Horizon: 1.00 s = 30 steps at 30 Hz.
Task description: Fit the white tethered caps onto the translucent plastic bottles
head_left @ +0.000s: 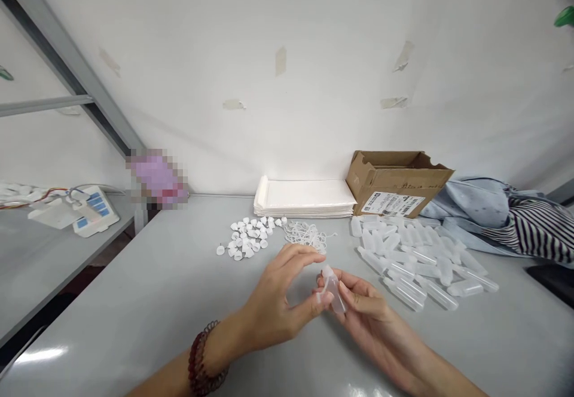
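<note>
My right hand [365, 313] is closed round a small translucent plastic squeeze bottle [337, 301], held tilted above the table. A white piece [327, 271] sits at the bottle's neck, and a thin white strap runs down from it towards my left thumb. My left hand [278, 298] has its thumb and fingers spread apart, with the thumb tip against the strap and bottle and the index fingertip near the neck. Whether the thumb presses the strap is unclear. Behind my left hand lie many white cone-shaped caps [246, 238] and a heap of thin white plastic straps [307, 235].
Many translucent bottles [406, 289] lie scattered on the grey table [147, 301] at right. A stack of white padded envelopes [307, 197] and an open cardboard box [399, 185] stand against the wall. Blue cloth [478, 205] lies far right; a purple blurred object [156, 176] is left.
</note>
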{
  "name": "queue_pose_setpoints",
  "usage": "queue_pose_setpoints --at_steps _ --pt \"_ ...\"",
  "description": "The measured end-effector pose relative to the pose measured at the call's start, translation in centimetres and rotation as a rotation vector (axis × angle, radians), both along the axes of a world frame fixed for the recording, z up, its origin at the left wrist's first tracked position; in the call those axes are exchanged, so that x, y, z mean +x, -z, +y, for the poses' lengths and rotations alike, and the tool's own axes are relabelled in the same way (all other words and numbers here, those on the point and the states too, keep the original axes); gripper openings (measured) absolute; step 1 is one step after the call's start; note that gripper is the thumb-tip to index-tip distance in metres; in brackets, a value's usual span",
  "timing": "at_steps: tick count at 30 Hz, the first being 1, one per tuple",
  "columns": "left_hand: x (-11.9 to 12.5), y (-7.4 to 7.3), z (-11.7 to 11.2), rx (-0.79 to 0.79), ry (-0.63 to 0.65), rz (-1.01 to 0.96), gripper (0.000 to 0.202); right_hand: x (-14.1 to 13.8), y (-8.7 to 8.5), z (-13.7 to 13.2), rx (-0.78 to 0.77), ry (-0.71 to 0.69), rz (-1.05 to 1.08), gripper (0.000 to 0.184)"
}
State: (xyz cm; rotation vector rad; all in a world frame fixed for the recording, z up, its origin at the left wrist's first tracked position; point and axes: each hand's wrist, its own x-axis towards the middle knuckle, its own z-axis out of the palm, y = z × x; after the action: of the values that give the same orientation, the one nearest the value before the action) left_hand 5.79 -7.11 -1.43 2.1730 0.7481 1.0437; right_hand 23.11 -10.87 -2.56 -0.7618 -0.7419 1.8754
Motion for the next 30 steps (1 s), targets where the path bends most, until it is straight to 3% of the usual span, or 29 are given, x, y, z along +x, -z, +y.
queue_pose_setpoints --at_steps 7,11,18,23,27,30 --pt "0.9 1.7 -0.6 0.288 -0.094 0.097 0.058 -0.3 0.5 -0.2 -0.070 -0.010 0.062 0.024" --pt "1.5 2.3 -0.9 0.407 -0.145 0.105 0.051 -0.5 0.5 -0.1 -0.028 -0.051 0.058 0.028" --pt "1.3 0.7 -0.5 0.461 -0.127 0.215 0.039 0.4 -0.1 -0.4 0.124 -0.045 -0.237 0.034" --pt "-0.9 0.3 -1.0 0.415 -0.102 0.392 0.043 0.8 0.3 0.5 0.229 0.078 -0.425 0.048" --pt "-4.3 1.9 -3.2 0.267 -0.201 0.487 0.050 -0.6 1.1 1.3 0.441 0.017 -0.668 0.018" --pt "-7.3 2.6 -4.4 0.178 -0.287 0.539 0.055 -2.7 1.4 2.0 0.713 -0.097 -0.882 0.020"
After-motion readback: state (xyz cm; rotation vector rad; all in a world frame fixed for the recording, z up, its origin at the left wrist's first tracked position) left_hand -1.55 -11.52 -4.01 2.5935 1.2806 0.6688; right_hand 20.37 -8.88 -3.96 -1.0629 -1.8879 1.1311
